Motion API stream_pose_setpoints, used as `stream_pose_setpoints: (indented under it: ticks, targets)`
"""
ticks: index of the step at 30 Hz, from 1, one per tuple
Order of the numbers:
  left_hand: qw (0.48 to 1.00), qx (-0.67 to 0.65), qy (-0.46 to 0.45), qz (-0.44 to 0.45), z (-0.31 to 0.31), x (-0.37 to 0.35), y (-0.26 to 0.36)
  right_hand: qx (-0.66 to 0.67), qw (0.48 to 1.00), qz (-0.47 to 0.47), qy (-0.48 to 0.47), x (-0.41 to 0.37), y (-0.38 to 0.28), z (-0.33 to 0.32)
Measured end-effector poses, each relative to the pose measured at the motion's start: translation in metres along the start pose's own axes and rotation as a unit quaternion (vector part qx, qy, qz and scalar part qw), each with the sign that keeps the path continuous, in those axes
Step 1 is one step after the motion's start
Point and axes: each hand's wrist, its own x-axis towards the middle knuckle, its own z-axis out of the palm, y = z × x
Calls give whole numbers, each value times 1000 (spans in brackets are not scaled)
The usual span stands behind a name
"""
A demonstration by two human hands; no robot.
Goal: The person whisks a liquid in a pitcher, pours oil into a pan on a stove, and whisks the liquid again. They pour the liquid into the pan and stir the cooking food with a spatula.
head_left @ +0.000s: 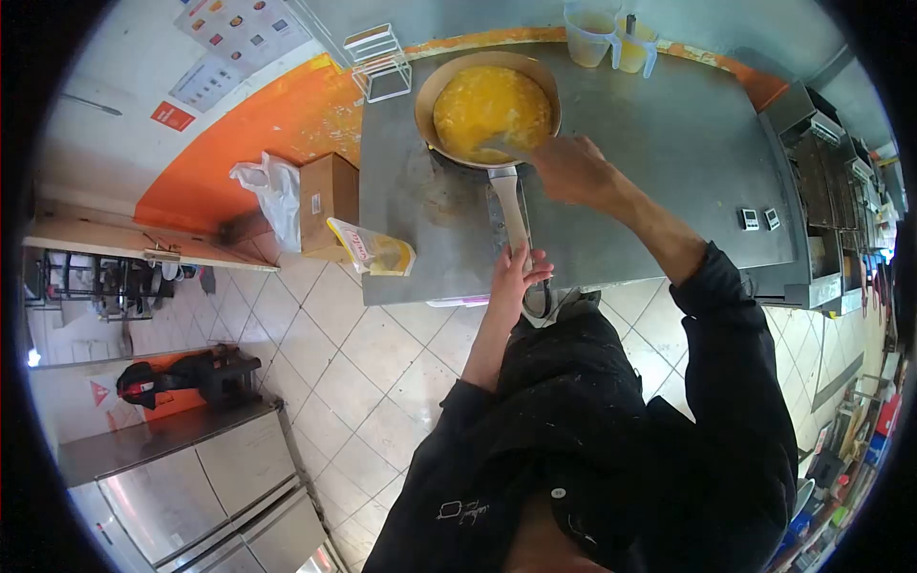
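Observation:
A frying pan [423,105] with a pale handle sits at the back of the grey worktop, holding a yellow, egg-like mixture [492,100] with lumps in it. Around the lower end of the pan's handle [512,202] are the fingers of my left hand [519,275], near the worktop's front edge. My right hand [578,172] is closed on a spatula-like utensil [503,145], its flat grey end in the mixture at the pan's near right side. The utensil's grip is hidden by my fingers. Left of the handle lies an opened yellow-and-white bag [373,250].
Two clear measuring jugs [590,38] stand at the back wall, and a white wire rack [380,62] is left of the pan. Two small timers [750,220] lie at the right. A cardboard box [330,201] and a plastic bag [272,196] are beyond the worktop's left edge.

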Motion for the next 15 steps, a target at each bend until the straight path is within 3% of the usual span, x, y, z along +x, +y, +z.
stream_pose_setpoints:
  ticks: [2,8,10,15]
  targets:
    - [999,-44,-24,-5,-4,10,-4,-2,1000,26,1,-6,7,-3]
    - [1000,-2,-14,-19,-9,10,-3,-80,993,81,-17,14,44,8]
    - [1000,3,-20,-18,-14,11,-3,-59,987,131,-70,29,43,6]
    - [999,25,-26,-11,-17,8,-1,-2,994,111,-24,71,51,43]
